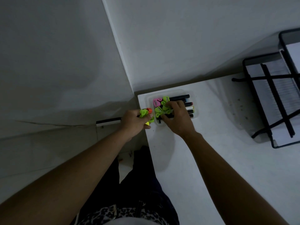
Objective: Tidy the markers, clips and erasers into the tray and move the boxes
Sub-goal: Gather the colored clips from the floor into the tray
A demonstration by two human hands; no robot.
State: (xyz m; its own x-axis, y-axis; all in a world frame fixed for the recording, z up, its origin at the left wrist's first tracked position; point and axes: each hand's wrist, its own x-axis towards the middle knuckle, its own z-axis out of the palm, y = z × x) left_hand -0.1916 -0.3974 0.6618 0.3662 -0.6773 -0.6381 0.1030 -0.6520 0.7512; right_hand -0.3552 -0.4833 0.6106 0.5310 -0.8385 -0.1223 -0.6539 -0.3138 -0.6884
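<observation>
My left grip is curled tight around a small bunch of things: green clips, an orange-capped marker and a bit of yellow poking out below the fingers. It hangs just off the near-left corner of the white surface, right beside the tray.

My right grip is down in the tray, fingers bent over the pile; I cannot tell whether it is pinching anything or only resting on the heap. Under and just ahead of those fingertips lie more green clips, and a pink clip sits at the tray's far-left end. To the right of the right grip, dark markers lie side by side across the tray, caps pointing away from the clips.

Well off to the right of both grips stands a black wire rack holding white paper.
</observation>
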